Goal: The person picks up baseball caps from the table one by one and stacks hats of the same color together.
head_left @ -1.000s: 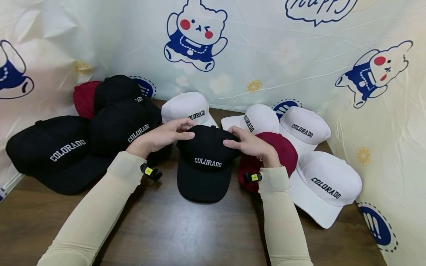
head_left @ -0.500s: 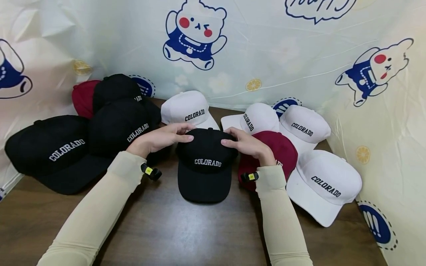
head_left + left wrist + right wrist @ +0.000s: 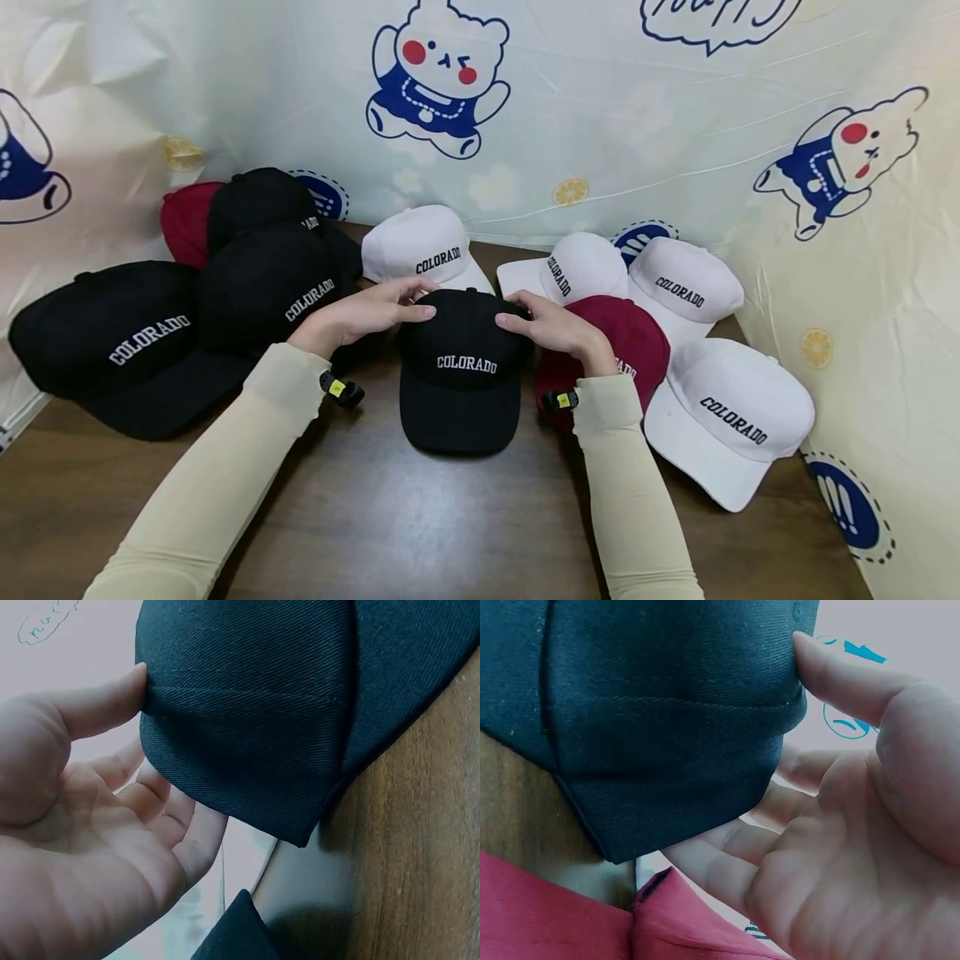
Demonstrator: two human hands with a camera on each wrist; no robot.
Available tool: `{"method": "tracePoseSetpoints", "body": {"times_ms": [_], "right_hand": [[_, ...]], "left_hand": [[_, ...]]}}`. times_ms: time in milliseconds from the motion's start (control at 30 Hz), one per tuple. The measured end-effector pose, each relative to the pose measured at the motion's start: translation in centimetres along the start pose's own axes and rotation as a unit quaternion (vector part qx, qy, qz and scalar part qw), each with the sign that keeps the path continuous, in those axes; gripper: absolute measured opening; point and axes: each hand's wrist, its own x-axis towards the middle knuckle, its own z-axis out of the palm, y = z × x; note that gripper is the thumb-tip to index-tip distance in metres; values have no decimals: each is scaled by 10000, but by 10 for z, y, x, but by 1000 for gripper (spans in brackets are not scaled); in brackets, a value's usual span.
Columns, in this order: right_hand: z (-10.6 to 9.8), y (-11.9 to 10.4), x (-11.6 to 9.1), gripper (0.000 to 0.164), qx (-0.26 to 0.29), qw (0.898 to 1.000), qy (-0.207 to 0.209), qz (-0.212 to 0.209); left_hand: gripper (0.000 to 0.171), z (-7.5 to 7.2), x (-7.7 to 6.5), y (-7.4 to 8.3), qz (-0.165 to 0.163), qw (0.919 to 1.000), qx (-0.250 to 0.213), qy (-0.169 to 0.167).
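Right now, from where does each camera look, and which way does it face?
Head: on the head, facing forward and down at the black cap and table; left hand, right hand and sleeved forearms show.
Left wrist: on that wrist, facing past the palm at the black cap's side; only the left hand shows.
Right wrist: likewise, facing the cap's other side; only the right hand shows.
Head and right wrist share the black cap and maroon cap.

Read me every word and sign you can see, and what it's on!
"COLORADO": middle black cap, two left black caps, four white caps.
"ADO": rear black cap and right red cap; other letters don't show.
Exclamation marks: blue badges on the backdrop.
Speech bubble: cut off, too unclear to read.
Yellow wrist labels: too small to read.
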Motion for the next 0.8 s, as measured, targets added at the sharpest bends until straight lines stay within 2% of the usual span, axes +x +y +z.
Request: {"method": "tracePoseSetpoints", "body": {"times_ms": [500, 800], "right_hand": [[-6, -7, -8, 53, -364, 9993, 85, 77], [-18, -22, -24, 53, -289, 9991, 293, -110]], "left_hand": [[43, 2, 0, 3, 41, 9990, 401, 214], [43, -4, -4, 11, 389, 9973, 505, 373]]}}
